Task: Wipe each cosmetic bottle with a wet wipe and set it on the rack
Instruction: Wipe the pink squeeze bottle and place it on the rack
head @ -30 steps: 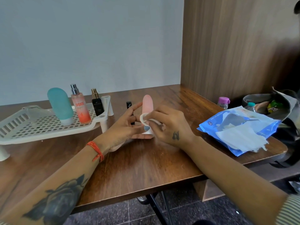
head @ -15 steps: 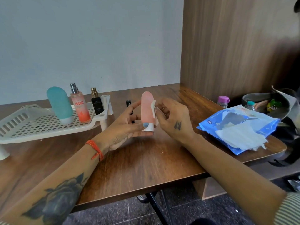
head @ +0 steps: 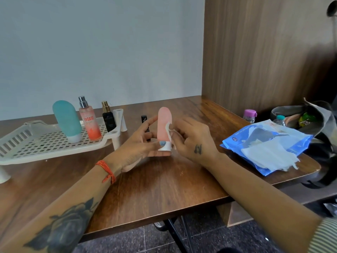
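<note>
The left hand (head: 140, 145) gripped the pink bottle (head: 164, 125) upright by its white cap, just above the surface (head: 164, 189), approx. mid-table. The right hand (head: 191, 139) pinched a wet wipe (head: 168, 133) vs. the bottle's side. The rack (head: 45, 143) at left held 3 bottles.

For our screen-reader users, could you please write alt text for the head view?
A left hand holds a pink bottle upright above a wooden table while the right hand presses a wet wipe against it; three bottles stand on a white rack nearby.
</note>
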